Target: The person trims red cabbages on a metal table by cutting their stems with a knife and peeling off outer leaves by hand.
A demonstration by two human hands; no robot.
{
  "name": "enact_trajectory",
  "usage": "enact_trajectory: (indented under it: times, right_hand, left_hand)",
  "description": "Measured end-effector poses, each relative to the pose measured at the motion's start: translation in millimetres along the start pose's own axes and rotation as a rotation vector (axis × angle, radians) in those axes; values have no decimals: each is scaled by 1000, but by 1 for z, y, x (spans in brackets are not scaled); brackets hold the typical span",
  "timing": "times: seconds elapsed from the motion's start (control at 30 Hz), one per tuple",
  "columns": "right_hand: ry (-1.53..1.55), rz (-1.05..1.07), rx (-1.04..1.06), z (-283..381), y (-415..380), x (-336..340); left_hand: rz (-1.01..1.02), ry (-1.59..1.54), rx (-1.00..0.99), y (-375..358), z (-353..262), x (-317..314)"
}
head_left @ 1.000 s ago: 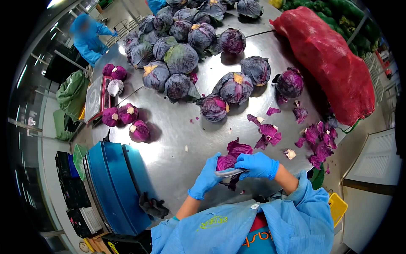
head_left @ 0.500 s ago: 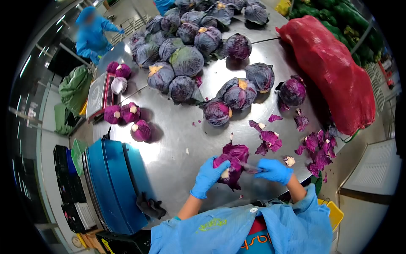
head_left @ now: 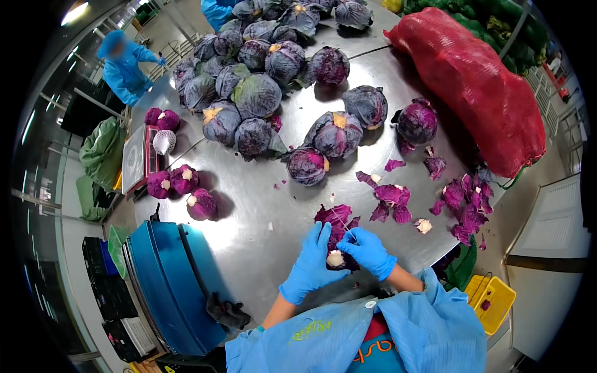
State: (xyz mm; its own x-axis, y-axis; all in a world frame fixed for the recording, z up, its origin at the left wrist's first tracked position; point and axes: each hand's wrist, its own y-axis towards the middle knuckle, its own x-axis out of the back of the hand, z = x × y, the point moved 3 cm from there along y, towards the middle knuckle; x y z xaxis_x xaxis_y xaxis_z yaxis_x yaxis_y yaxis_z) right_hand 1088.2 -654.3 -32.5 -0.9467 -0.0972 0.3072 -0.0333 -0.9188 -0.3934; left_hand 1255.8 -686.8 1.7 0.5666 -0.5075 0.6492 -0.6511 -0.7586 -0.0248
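A purple cabbage (head_left: 336,239) with a pale cut stem and loose outer leaves lies on the steel table between my gloved hands. My left hand (head_left: 313,263), in a blue glove, is against its left side, with the fingers wrapped partly round it. On the right side my right hand (head_left: 368,250), also gloved in blue, is closed around a thin knife whose blade points up and left over the leaves. The handle is hidden inside the fingers. Trimmed leaves (head_left: 393,195) and a cut stem piece (head_left: 423,225) lie to the right.
Untrimmed cabbages (head_left: 256,95) are heaped at the back. Trimmed ones (head_left: 202,204) sit at the left near a scale (head_left: 140,158). A red mesh sack (head_left: 472,93) lies at the right, a blue bin (head_left: 165,273) stands front left, and a person (head_left: 125,67) is at the back left.
My right hand has moved left, close against the cabbage, with the knife. My left hand's fingers now point more upward. The whole view has shifted slightly.
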Motion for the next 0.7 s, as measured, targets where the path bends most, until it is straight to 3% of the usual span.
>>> enact_trajectory:
  times: [0.1,0.2,0.23,0.33,0.37,0.4,0.47,0.63,0.7]
  right_hand:
    - [17,111,10,17,-15,-1]
    - [268,641,156,25,-42,-13]
    - [360,669,121,30,-47,-6]
    - [468,112,-152,-1,-26,9]
    - [197,-107,69,-29,-11,10]
    - [36,-194,194,-44,-3,9]
    - [21,3,-34,-45,-1,2]
    - [-72,94,70,-35,3,7]
    - [-123,81,160,-23,8,10]
  left_hand:
    - [-19,75,69,-4,8,-13]
    - [-89,81,66,-2,15,-24]
    - [-98,59,66,-4,17,-25]
    - [-87,-25,135,-13,12,-11]
    - [-82,-55,158,-19,13,-9]
    - [-72,-85,180,-25,13,-8]
    - [-153,-115,197,-33,24,-22]
    - [-188,-107,183,-37,27,-32]
    - [-111,-12,154,-32,19,-25]
